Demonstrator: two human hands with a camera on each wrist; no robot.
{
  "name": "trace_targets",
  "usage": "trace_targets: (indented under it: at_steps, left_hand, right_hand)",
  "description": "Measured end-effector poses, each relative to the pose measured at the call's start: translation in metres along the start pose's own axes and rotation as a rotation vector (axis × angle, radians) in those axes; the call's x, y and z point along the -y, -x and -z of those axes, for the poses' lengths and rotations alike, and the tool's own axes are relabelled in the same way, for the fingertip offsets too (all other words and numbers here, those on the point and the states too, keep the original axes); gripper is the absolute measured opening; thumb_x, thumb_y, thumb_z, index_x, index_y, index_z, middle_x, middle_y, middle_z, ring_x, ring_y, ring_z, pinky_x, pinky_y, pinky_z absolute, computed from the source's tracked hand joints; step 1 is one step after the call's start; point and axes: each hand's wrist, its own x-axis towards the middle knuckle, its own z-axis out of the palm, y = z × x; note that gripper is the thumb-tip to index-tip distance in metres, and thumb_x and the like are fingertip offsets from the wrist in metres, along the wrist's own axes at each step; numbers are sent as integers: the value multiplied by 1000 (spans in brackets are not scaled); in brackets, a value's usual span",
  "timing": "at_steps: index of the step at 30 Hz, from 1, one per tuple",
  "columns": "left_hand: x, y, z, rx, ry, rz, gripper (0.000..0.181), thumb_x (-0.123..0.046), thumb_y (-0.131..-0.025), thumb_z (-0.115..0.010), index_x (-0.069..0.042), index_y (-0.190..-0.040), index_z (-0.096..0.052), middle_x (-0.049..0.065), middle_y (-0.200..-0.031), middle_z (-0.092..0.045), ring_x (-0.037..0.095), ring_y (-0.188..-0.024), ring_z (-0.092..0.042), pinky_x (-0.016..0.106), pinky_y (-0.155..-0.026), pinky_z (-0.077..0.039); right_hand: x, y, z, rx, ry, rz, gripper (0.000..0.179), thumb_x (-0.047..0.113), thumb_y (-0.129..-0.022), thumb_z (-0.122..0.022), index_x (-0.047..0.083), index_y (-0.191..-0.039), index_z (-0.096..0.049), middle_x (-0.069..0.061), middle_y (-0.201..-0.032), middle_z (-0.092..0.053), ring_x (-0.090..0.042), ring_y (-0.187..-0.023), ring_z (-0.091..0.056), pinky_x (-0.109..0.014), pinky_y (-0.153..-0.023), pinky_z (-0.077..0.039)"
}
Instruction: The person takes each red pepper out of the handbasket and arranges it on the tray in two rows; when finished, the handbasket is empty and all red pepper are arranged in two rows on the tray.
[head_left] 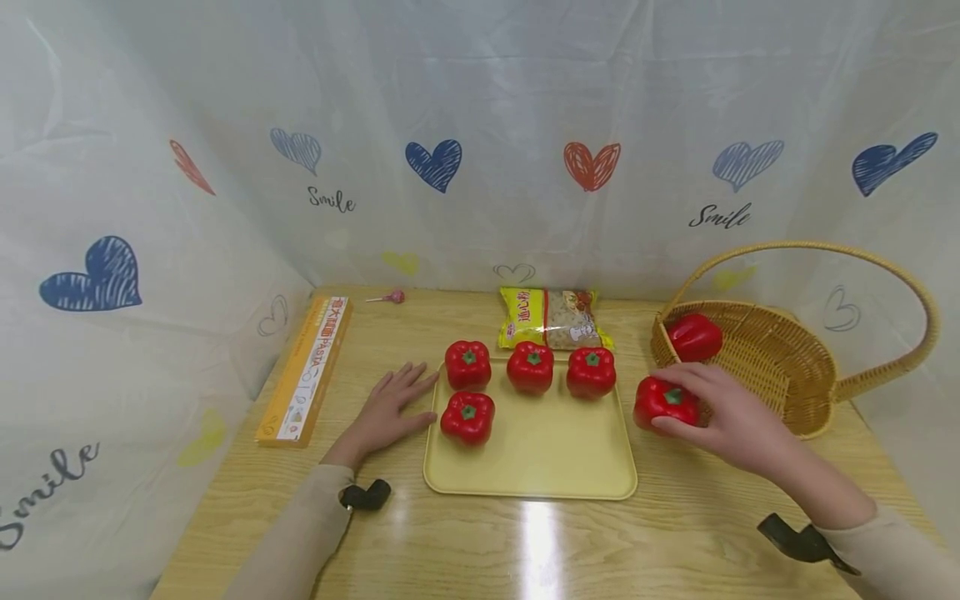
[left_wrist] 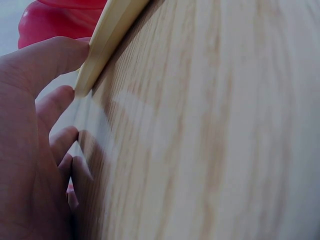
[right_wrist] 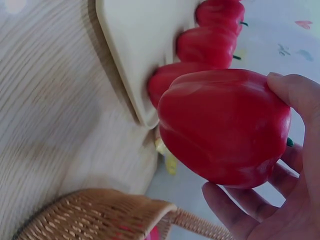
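A red bell pepper [head_left: 666, 403] with a green stem is gripped between the thumb and fingers of my right hand [head_left: 731, 417], just left of the wicker basket [head_left: 810, 367]. In the right wrist view that pepper [right_wrist: 225, 127] hangs above the table, apart from tray and basket. Another red pepper [head_left: 694, 337] lies inside the basket. On the yellow tray [head_left: 555, 458] stand several more peppers: three along the back and one pepper [head_left: 468, 418] at the left. My left hand [head_left: 390, 412] lies with fingers spread, its thumb and index finger touching the tray's left edge.
A yellow noodle bag [head_left: 555, 318] lies behind the tray. To the left is an orange pasta box [head_left: 303, 371], and a lollipop [head_left: 390, 296] lies near the back. A curtain printed with hearts [head_left: 433, 165] surrounds the table. The basket's tall handle [head_left: 806, 244] arches over it.
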Motion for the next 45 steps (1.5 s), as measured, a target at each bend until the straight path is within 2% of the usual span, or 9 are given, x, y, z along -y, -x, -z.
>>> trace_targets:
  at_steps: [6,16,26,31,39,45]
  left_hand:
    - [-1,0,0,0,1,2,71,-45,-94,-68,-20,-156,-44,11,-165,-31,35,-155,-15,55,-124,-5]
    - [0,0,0,-1,-20,-2,71,-45,-94,-68,-19,-156,-44,12,-165,-32,35,-155,-16,56,-124,-6]
    - [0,0,-1,1,-11,5,71,-45,-94,-68,-20,-156,-44,12,-165,-31,35,-155,-15,56,-124,-5]
    - [2,-1,-1,-4,-17,-2,72,-47,-94,-67,-21,-157,-43,12,-165,-31,36,-155,-15,56,-124,-5]
    - [1,-1,-1,0,-17,-2,72,-47,-94,-67,-21,-157,-43,12,-165,-31,36,-155,-15,56,-124,-6]
    - [2,-1,-2,-3,-11,2,72,-48,-94,-67,-21,-156,-44,11,-165,-31,35,-155,-15,55,-124,-5]
  right_hand:
    - [5,-2,-6,11,11,-10,57,42,-81,-86,14,-128,-69,-9,-125,-65,-30,-111,-59,-51,-81,-58]
    - [15,-7,-14,49,-34,13,57,44,-82,-85,16,-129,-69,-12,-128,-64,-36,-117,-58,-57,-88,-55]
    - [26,-14,-31,74,-70,32,58,47,-84,-82,18,-132,-68,-6,-129,-64,-28,-117,-60,-52,-90,-56]
    - [30,-18,-38,93,-79,41,59,50,-85,-81,18,-133,-68,-7,-130,-64,-28,-119,-59,-52,-93,-55]
    - [37,-24,-51,84,-94,75,60,42,-81,-86,16,-131,-69,-8,-131,-65,-32,-123,-57,-53,-96,-53]
    - [46,-30,-60,85,-84,102,60,43,-80,-86,18,-132,-69,-7,-130,-65,-29,-118,-60,-51,-94,-54]
